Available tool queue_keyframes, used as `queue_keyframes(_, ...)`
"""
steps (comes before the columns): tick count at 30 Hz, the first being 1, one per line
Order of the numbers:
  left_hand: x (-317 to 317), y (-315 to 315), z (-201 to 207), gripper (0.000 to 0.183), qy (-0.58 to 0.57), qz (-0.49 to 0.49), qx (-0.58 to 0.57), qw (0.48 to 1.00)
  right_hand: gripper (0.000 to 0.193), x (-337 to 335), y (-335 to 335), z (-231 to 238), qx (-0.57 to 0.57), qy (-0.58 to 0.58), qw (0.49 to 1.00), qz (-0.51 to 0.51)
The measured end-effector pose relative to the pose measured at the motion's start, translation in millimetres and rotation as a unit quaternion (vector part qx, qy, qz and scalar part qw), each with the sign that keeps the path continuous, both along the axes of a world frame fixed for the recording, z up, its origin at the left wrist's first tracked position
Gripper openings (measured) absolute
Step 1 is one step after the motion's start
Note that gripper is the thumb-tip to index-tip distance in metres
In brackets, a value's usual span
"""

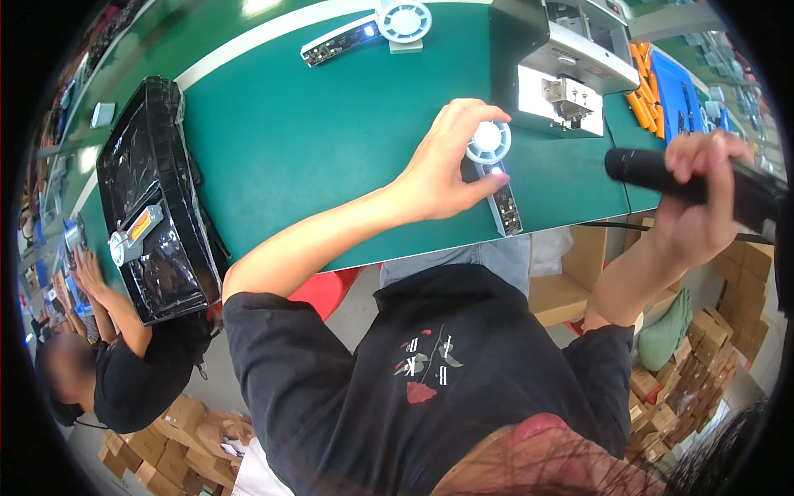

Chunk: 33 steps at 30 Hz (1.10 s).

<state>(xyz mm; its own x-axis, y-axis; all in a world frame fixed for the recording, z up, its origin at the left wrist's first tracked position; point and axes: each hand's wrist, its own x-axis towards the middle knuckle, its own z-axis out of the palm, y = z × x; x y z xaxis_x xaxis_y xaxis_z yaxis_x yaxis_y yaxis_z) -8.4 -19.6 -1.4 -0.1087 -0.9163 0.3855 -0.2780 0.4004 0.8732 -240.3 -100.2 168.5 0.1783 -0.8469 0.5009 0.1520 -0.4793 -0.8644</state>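
Note:
On the green table, my left hand (451, 165) curves round a small light-blue handheld fan (489, 142), thumb and fingers on either side of it. The fan's open handle (506, 207) shows a circuit board with a lit spot and points toward the table's near edge. At the right, my right hand (703, 186) is closed round a black tool with a thick cylindrical body (641, 168). Its kind does not show clearly, and its far end runs into the dark rim of the picture.
A second fan (404, 22) with a lit board lies at the far side. A grey-and-black machine (575, 50) stands far right, beside orange parts (647, 91) and a blue tray (672, 87). At left, a black-wrapped bin (165, 273) carries another fan (136, 233). A co-worker (124, 355) works beyond it.

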Motion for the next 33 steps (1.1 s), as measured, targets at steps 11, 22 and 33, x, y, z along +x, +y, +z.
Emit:
queue_keyframes(11, 0, 0, 0, 0.066, 0.016, -0.001, 0.007, 1.0, 0.01, 30, -56, -1, 0.018, -0.005, 0.999, -0.039)
queue_keyframes(22, 2, 1, -5, 0.066, 0.032, -0.01, -0.005, 0.999, 0.021, 66, 22, -3, 0.077, -0.052, 0.995, 0.024)
queue_keyframes(33, 1, 1, -1, 0.067, 0.045, -0.013, -0.005, 0.999, 0.022, 79, 28, -13, 0.084, -0.034, 0.995, 0.034)
